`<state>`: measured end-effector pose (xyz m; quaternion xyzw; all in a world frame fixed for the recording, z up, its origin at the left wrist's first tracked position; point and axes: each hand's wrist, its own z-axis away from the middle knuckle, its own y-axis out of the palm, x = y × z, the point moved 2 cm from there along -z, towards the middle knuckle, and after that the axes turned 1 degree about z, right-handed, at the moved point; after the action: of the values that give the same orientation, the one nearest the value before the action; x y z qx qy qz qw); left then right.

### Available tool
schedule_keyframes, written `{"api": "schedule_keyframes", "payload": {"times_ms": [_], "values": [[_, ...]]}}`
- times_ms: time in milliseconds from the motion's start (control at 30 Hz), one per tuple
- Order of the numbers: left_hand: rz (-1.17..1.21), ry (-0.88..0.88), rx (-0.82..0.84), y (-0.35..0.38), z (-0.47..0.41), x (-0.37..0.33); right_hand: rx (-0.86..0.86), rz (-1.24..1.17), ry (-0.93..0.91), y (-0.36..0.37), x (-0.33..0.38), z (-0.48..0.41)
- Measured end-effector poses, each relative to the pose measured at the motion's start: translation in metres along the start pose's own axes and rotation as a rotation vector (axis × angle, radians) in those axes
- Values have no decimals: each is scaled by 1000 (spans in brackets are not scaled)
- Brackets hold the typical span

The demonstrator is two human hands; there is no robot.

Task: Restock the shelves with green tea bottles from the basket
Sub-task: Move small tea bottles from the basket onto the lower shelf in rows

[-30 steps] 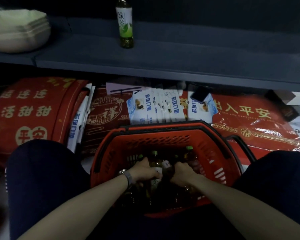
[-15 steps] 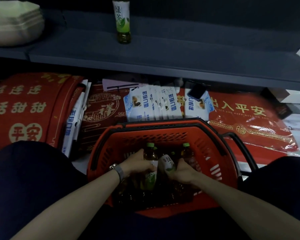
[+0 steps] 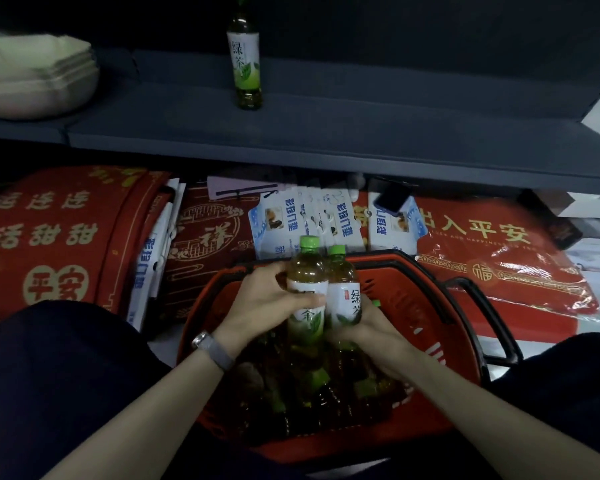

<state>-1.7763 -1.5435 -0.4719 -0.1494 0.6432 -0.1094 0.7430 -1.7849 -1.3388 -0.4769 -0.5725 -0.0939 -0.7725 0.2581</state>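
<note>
Bottle (image 3: 307,271) is gripped in left hand (image 3: 262,303), second bottle (image 3: 343,299) in right hand (image 3: 373,329), both upright over basket (image 3: 409,306), likely for shelving.

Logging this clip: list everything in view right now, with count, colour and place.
Shelf: one, dark grey, across the top.
Shelf bottle: one, green label, upright on the shelf.
Pale stack: one, cream, shelf's left end.
Red mats: several, gold characters, under the shelf.
Packets: several, white-blue, on the mats.
Basket: one, red, black handles, in front of the mats.
Basket bottles: several, dark, inside the basket.
Left-hand bottle: one, green cap, above the basket.
Right-hand bottle: one, green cap, beside it.
Watch: one, grey, left wrist.
Left hand: one, grips the left-hand bottle.
Right hand: one, grips the right-hand bottle.
</note>
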Motion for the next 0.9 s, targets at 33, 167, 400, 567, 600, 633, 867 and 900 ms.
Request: {"api": "schedule_keyframes", "payload": {"times_ms": [33,167,400,567,600,633,867,900], "values": [[37,8,-16,-2,0,-5,-1,5,-21,0,-4,-2],[118,34,-63,-12,-2,-26,-44,-54,-43,-7,8,-12],[112,50,-21,-27,-33,-64,-191,-37,-154,-22,46,-38],[160,86,-27,-51,-74,-102,-259,-38,-249,-38,94,-68],[158,117,-34,-57,-83,-111,-286,-29,-272,-40,105,-75],[163,151,-49,-63,-92,-117,-317,-21,-293,-43,116,-82],[356,387,-202,-85,-143,-158,-437,-38,-475,-56,186,-133],[363,423,-213,-88,-150,-160,-454,-22,-493,-58,192,-141]]}}
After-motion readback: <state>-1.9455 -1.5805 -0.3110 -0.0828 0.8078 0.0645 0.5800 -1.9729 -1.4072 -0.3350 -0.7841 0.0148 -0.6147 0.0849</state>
